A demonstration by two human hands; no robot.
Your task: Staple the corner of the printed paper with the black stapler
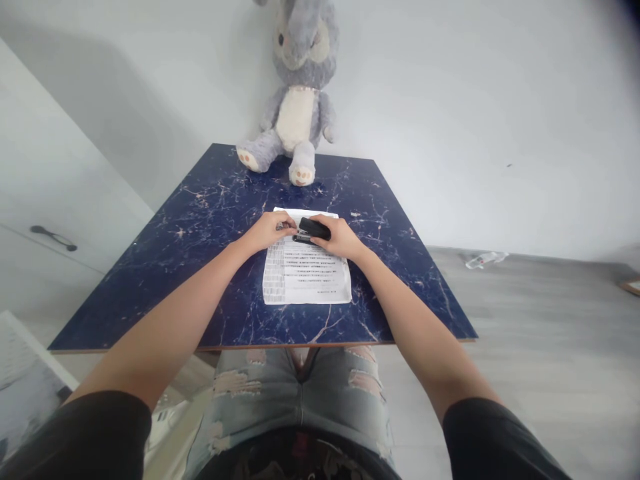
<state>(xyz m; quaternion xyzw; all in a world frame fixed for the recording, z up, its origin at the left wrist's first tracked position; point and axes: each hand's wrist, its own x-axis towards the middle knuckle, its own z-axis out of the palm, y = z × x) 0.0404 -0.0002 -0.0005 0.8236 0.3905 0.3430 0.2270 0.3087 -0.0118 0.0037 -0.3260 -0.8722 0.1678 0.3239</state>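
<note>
A black stapler (315,229) is in my right hand (341,238), whose fingers wrap round its right end. Its upper arm is lifted away from its base, and a metallic part shows between them. At the stapler's left end is my left hand (273,230), with thumb and fingertips pinched together; whatever they hold is too small to make out. Both hands are over the upper part of a stack of printed paper (310,280), which lies on the dark blue table (210,287). Printed lines and a grid-like column show on the top sheet.
A large grey plush rabbit (297,120) sits at the table's back edge against the wall. To the left stands a white cabinet with a dark handle (54,237). A clear plastic item (486,260) lies on the floor at right.
</note>
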